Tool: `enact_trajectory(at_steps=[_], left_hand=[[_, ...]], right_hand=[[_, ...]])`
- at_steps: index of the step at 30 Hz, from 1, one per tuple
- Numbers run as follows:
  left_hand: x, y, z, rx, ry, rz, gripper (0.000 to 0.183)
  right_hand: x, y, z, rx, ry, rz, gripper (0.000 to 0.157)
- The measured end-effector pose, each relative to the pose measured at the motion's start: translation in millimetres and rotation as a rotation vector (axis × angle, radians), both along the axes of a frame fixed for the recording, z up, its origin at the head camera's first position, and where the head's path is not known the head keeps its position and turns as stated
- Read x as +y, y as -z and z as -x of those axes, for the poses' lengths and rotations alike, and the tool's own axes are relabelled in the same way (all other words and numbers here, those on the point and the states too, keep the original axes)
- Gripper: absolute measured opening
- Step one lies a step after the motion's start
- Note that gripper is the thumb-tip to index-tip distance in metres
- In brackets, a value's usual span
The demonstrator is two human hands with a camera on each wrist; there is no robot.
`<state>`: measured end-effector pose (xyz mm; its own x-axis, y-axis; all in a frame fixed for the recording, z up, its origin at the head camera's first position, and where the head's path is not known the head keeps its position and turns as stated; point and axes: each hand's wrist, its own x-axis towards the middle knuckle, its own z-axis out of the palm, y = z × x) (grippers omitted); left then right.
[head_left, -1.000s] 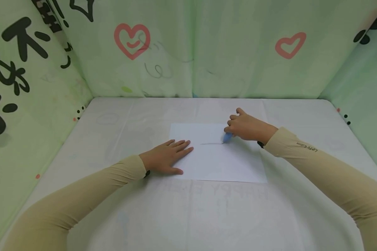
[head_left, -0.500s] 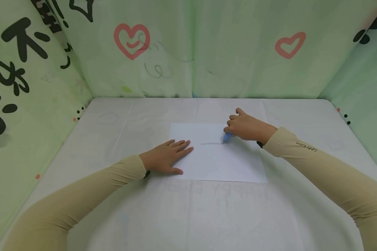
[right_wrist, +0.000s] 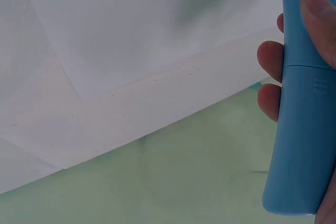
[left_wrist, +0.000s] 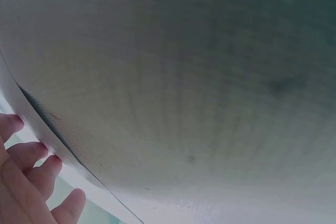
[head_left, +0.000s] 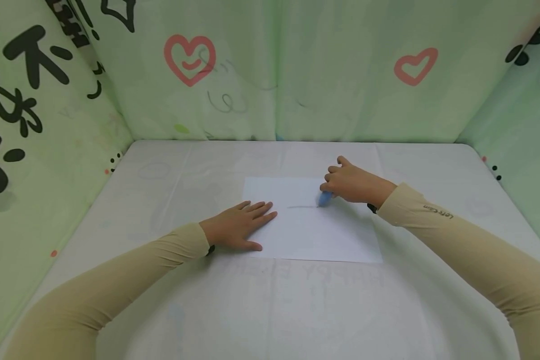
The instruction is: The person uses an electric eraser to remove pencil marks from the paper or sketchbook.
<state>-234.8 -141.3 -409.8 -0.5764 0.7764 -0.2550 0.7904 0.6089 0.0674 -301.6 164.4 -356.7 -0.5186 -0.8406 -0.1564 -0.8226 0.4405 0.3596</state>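
Observation:
A white sheet of paper (head_left: 297, 240) lies on the table, with a thin straight line (head_left: 301, 206) across its middle. My left hand (head_left: 238, 225) rests flat with fingers spread over the paper's left edge. In the left wrist view, the fingertips (left_wrist: 47, 166) show at the lower left. My right hand (head_left: 353, 182) holds a thick blue pen-shaped tool (right_wrist: 304, 135), tapered at one end, with a seam and a small arrow mark on its body. The tool's tip points down at the line's right end; in the right wrist view it runs past the frame's edge.
A white cloth with faint print covers the table (head_left: 207, 305). Green fabric walls (head_left: 333, 95) with red hearts and black writing rise at the back and both sides. The table's back edge lies just beyond the paper.
My right hand has shifted very slightly left with the blue tool, its tip staying at the line's right end. The left hand and the paper have not moved.

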Motion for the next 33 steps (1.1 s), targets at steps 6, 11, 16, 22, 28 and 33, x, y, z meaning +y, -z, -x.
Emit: enact_trajectory(at_steps=[6,11,16,22,28,33], left_hand=[[-0.3,-0.6,-0.8,-0.002,-0.005,0.003,0.082],[0.0,0.3,-0.6,0.004,-0.003,0.007,0.083],[-0.1,0.3,-0.6,0.008,-0.002,0.012,0.083],[-0.1,1.1,-0.3,0.013,0.004,0.008,0.082],[-0.7,1.9,0.3,0.011,-0.002,0.016,0.083],[-0.8,2.2,0.8,0.011,-0.006,0.024,0.083]], right_hand=[[-2.2,-0.6,-0.2,0.004,0.001,-0.004,0.026],[-2.3,-1.2,-0.6,0.010,-0.001,0.000,0.024],[-1.9,-0.8,-0.1,0.025,-0.013,0.008,0.024],[-0.4,0.8,0.6,0.031,-0.016,0.010,0.024],[-0.2,2.0,1.8,0.016,-0.002,0.005,0.025],[-1.4,1.5,1.0,0.019,-0.015,0.006,0.025]])
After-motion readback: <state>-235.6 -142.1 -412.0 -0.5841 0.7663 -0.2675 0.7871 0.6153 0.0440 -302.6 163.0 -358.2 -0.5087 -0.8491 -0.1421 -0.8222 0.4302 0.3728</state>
